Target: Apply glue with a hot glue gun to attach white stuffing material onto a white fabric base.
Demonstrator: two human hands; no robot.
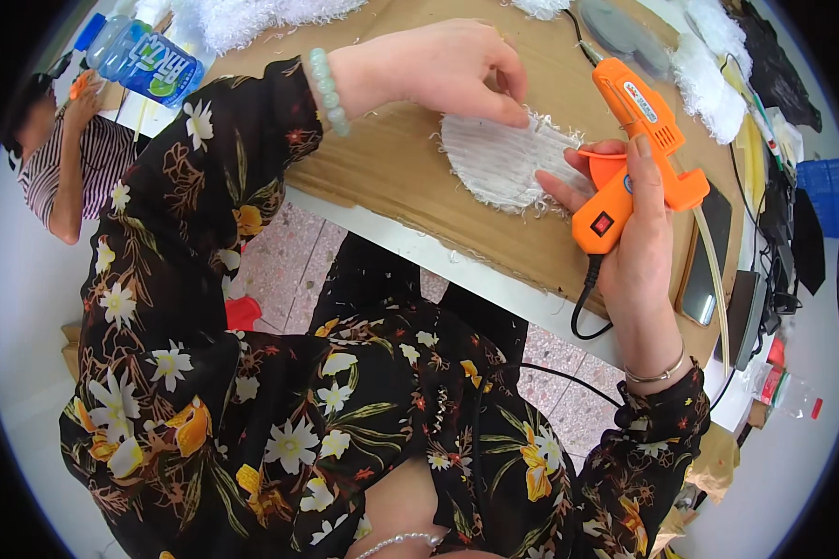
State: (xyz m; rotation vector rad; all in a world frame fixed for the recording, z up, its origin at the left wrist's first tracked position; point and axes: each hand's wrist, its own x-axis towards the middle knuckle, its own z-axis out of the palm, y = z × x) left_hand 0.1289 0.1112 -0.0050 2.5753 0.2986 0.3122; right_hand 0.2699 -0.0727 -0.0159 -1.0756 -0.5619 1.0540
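My right hand (645,238) is wrapped round an orange hot glue gun (629,177), whose nozzle points away from me. A pale glue stick (713,270) sticks out of its back end, and a black cord hangs from its handle. Under the gun lies a frayed white fabric piece (499,158), roughly oval and ribbed, flat on brown cardboard (391,177). Fingers of my right hand reach over its right edge. My left hand (447,70) comes in from the left with curled fingers, thumb and fingertips closed at the fabric's far edge; the fingertips are partly hidden.
Fluffy white material (252,20) lies along the far edge, with more (708,88) at the right. A phone (704,256) rests right of the gun, beside tangled black cables. A blue-labelled bottle (140,61) lies far left, near another person (70,168) in stripes.
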